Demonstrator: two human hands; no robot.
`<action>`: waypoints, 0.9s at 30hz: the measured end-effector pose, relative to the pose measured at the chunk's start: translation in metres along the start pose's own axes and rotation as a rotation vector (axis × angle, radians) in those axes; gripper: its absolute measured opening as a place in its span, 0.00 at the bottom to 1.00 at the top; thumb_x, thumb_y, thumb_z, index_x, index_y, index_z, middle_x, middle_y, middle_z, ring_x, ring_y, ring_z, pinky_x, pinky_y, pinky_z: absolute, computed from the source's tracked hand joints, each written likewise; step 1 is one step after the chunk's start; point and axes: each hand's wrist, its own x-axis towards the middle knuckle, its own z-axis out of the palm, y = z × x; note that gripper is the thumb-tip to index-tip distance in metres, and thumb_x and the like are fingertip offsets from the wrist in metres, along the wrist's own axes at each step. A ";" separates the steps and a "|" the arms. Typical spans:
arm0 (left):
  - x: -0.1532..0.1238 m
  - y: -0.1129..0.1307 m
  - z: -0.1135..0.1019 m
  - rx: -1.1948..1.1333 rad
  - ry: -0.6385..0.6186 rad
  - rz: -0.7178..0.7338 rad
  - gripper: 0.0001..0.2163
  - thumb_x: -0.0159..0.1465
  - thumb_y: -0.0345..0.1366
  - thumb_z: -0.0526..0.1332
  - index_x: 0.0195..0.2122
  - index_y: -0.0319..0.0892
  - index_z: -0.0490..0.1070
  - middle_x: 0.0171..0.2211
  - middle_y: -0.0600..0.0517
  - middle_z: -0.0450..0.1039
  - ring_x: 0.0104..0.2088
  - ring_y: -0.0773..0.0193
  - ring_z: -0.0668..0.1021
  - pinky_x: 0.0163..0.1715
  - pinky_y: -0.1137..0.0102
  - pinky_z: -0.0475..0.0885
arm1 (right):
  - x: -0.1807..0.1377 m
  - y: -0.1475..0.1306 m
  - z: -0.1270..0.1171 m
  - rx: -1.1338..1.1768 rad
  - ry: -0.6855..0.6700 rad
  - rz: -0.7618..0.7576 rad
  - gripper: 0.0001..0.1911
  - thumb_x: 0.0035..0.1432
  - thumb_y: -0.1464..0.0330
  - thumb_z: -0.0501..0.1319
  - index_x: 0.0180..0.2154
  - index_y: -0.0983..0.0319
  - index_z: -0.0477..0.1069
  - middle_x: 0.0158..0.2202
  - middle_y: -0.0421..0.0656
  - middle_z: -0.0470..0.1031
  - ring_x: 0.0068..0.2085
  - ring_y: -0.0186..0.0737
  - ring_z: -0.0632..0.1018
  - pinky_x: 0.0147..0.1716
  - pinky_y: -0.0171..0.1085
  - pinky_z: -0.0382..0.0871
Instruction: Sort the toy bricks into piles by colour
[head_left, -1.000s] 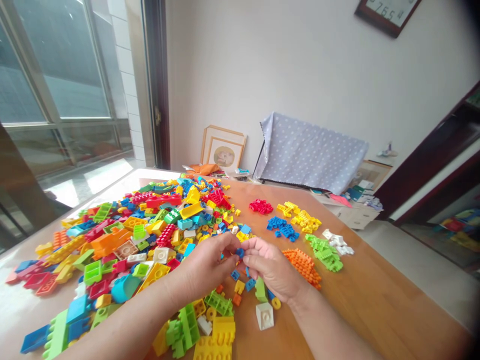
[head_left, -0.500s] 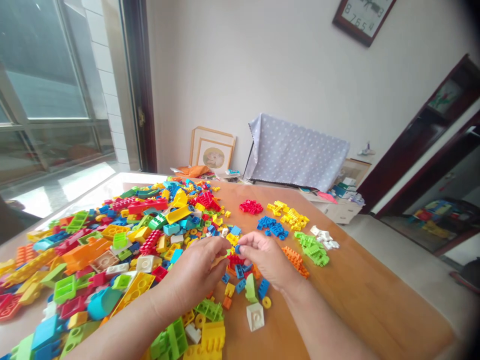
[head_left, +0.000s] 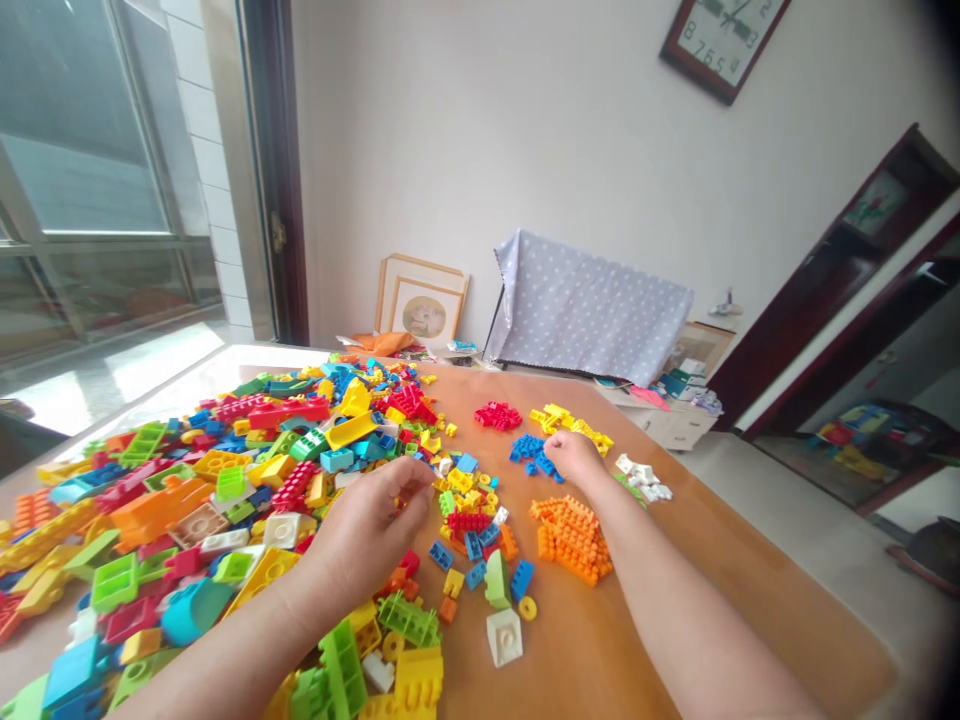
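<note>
The wooden worktop [head_left: 712, 600] carries everything, and I place it all from the orange pile [head_left: 570, 535]. Well to the left of that pile lies the big mixed heap [head_left: 225, 470] of bricks, which runs toward the window side. Beyond the orange pile lie smaller one-colour groups: the yellow pile [head_left: 574, 425], the blue pile [head_left: 531, 455] and, farthest, the red pile [head_left: 497, 415].

My left hand [head_left: 371, 535] rests at the heap's edge, left of the orange pile. Its fingers curl toward the thumb, and I cannot tell whether that grip has a brick in it. My right hand [head_left: 574, 455] sits just beyond the orange pile, against the blue pile. Its grip is curled into a loose fist, contents hidden.

My forearm runs just to the right of the orange pile. I judge that a low, dragging wrist could scatter orange bricks into the loose ones beside them. A careless release could bounce a piece into the nearby yellow pile.
</note>
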 end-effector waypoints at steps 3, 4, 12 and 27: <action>0.002 0.003 -0.002 -0.070 0.045 -0.048 0.06 0.68 0.42 0.58 0.40 0.47 0.72 0.34 0.55 0.77 0.35 0.62 0.78 0.35 0.69 0.70 | 0.003 0.009 0.006 -0.027 -0.006 -0.004 0.07 0.52 0.71 0.61 0.30 0.62 0.79 0.19 0.38 0.74 0.20 0.33 0.73 0.23 0.30 0.63; 0.002 0.005 -0.003 -0.093 0.063 -0.066 0.07 0.68 0.42 0.58 0.40 0.47 0.72 0.34 0.55 0.77 0.35 0.62 0.77 0.36 0.69 0.70 | 0.004 0.011 0.007 -0.030 -0.005 -0.009 0.08 0.53 0.70 0.60 0.32 0.62 0.79 0.20 0.38 0.75 0.20 0.33 0.73 0.23 0.30 0.63; 0.006 0.025 -0.013 -0.399 0.239 -0.183 0.10 0.65 0.44 0.64 0.42 0.44 0.74 0.38 0.51 0.76 0.39 0.61 0.76 0.38 0.68 0.70 | -0.036 -0.010 0.007 0.154 0.026 -0.289 0.12 0.60 0.63 0.58 0.39 0.59 0.79 0.31 0.42 0.81 0.33 0.40 0.79 0.34 0.35 0.71; 0.024 0.038 -0.054 -0.904 0.675 -0.179 0.08 0.59 0.39 0.68 0.36 0.42 0.74 0.30 0.51 0.78 0.29 0.67 0.78 0.32 0.73 0.69 | -0.207 -0.122 0.042 0.009 -0.388 -0.886 0.16 0.64 0.61 0.64 0.53 0.52 0.76 0.51 0.44 0.78 0.53 0.46 0.75 0.55 0.45 0.66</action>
